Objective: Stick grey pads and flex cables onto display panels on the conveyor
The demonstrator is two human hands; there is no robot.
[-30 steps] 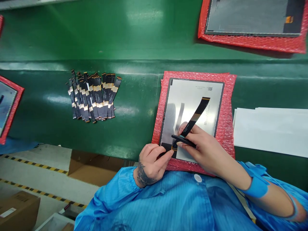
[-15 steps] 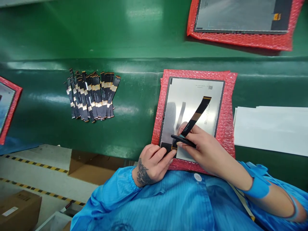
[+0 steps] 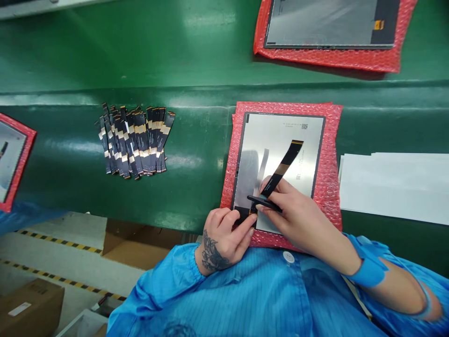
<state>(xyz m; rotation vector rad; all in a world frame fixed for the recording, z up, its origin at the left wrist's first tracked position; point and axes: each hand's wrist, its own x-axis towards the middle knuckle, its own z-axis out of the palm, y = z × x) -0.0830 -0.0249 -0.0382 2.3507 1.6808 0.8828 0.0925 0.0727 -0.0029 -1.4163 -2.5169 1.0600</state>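
A display panel [image 3: 280,128] with a silvery back lies on red bubble wrap [image 3: 329,178] in front of me. My right hand [image 3: 298,213] pinches a black flex cable [image 3: 282,171] that slants up and right, its gold-edged end free in the air. The same hand holds a slim black tool [image 3: 264,203], perhaps tweezers, its tip pointing left. My left hand [image 3: 224,241] has its fingers bent over the panel's near left corner. Its index fingertip presses by the cable's lower end, at the black strip [image 3: 242,213]. Fingers partly hide the joint there.
A pile of flex cables [image 3: 135,140] lies on the green bench [image 3: 196,187] to the left. Another wrapped panel [image 3: 322,23] is at the upper right, and one more [image 3: 12,154] at the left edge. White sheets [image 3: 393,187] lie on the right. Cardboard boxes [image 3: 31,304] stand below.
The far upper panel has slid left. My left index finger has shifted slightly at the cable's lower end. My right hand keeps its hold, and the view has moved a little.
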